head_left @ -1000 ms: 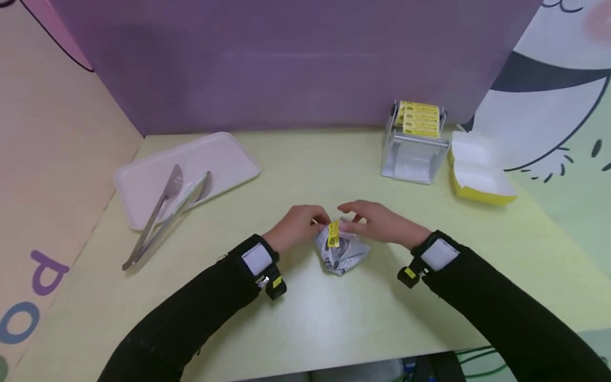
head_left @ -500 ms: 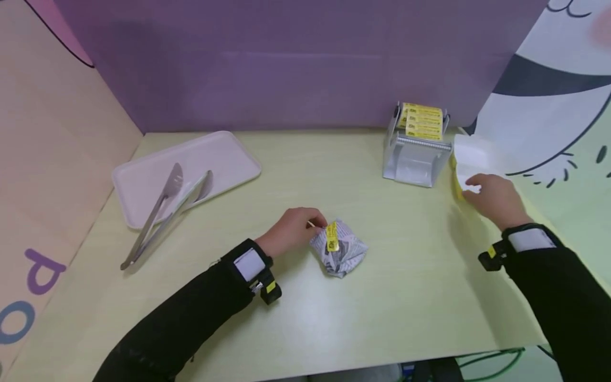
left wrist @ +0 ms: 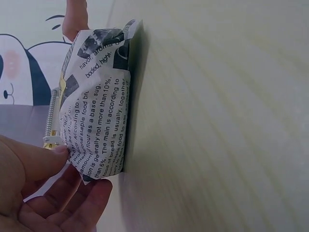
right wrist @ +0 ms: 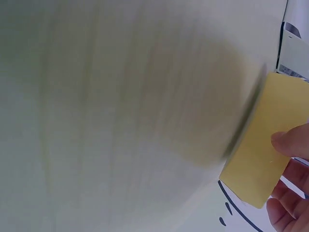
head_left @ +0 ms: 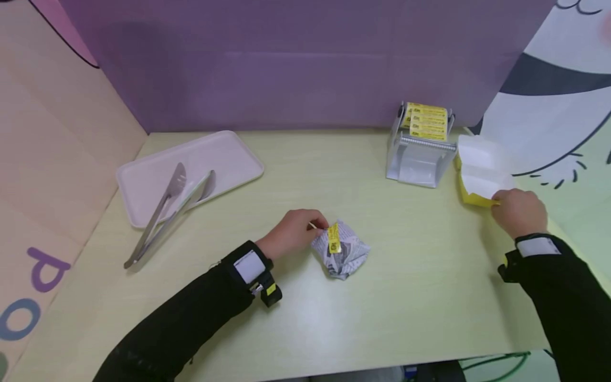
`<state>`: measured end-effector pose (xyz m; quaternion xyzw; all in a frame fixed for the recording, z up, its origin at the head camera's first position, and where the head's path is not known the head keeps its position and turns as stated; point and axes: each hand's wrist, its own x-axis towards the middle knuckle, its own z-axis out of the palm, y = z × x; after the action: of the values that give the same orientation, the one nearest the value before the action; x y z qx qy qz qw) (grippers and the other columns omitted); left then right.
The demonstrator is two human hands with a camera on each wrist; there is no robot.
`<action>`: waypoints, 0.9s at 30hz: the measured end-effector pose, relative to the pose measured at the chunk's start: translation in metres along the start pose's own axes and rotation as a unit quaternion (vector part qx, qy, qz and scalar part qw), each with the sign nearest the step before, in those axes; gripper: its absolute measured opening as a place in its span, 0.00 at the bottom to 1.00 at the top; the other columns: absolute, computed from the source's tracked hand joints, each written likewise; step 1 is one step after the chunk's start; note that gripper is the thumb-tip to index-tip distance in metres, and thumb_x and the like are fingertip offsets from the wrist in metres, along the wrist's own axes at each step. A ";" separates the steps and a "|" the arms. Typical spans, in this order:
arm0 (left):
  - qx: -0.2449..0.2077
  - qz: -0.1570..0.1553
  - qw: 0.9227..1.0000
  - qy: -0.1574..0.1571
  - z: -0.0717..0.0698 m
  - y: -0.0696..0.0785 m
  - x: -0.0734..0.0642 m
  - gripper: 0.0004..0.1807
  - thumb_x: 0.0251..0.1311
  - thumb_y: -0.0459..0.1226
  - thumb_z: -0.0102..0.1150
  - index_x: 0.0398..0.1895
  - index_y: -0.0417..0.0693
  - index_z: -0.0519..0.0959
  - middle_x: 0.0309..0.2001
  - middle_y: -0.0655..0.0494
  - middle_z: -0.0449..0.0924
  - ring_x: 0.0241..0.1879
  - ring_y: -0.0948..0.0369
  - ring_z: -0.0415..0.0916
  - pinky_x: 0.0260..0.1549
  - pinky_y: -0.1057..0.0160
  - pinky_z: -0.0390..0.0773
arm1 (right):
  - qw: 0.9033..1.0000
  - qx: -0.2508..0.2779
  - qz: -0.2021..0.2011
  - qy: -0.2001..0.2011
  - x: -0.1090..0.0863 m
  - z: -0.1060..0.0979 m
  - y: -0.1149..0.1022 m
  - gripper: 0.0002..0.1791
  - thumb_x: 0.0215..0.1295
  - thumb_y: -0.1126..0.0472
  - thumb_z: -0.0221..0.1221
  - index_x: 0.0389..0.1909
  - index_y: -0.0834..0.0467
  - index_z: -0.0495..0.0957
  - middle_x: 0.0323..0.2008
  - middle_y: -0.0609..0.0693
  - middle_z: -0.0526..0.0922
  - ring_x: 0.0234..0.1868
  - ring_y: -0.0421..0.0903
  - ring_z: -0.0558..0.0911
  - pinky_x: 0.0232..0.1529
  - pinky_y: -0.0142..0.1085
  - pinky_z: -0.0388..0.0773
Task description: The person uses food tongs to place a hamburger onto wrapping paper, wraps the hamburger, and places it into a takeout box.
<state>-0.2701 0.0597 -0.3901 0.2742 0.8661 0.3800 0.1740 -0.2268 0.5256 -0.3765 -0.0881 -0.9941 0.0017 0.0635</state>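
Observation:
In the head view, a parcel wrapped in newsprint-patterned paper (head_left: 348, 252) lies on the table with a yellow sticker (head_left: 334, 239) across its top. My left hand (head_left: 296, 228) holds the parcel's left edge; the left wrist view shows its thumb (left wrist: 48, 159) against the printed wrap (left wrist: 104, 116) and the fingers curled below. At the far right is a yellow takeaway box (head_left: 470, 196) with a white inside, its lid folded back. My right hand (head_left: 520, 212) pinches the box's near corner. The right wrist view has the thumb (right wrist: 292, 140) on its yellow outer wall (right wrist: 260, 140).
A label dispenser (head_left: 420, 154) with a roll of yellow stickers stands left of the box, near the purple back wall. At left, metal tongs (head_left: 159, 217) lie across the rim of a pale tray (head_left: 224, 151). Green cables (head_left: 501, 366) show below the table's front edge.
My right hand has left the parcel, travelled right to the takeaway box and taken hold of its near corner. The left hand has stayed at the parcel.

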 end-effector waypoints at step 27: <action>0.001 -0.012 1.000 0.024 -0.013 -0.012 -0.009 0.09 0.68 0.30 0.54 0.46 0.48 0.81 0.47 0.55 0.81 0.49 0.59 0.76 0.47 0.61 0.76 | 0.980 -0.004 -0.191 -0.047 -0.052 -0.015 -0.133 0.06 0.57 0.70 0.60 0.24 0.60 0.74 0.16 0.47 0.66 0.18 0.45 0.66 0.20 0.37 0.63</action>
<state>-0.2735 0.0400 -0.3900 0.2552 0.8735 0.3834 0.1576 -0.1974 0.3854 -0.3665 0.1036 -0.9944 -0.0107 0.0157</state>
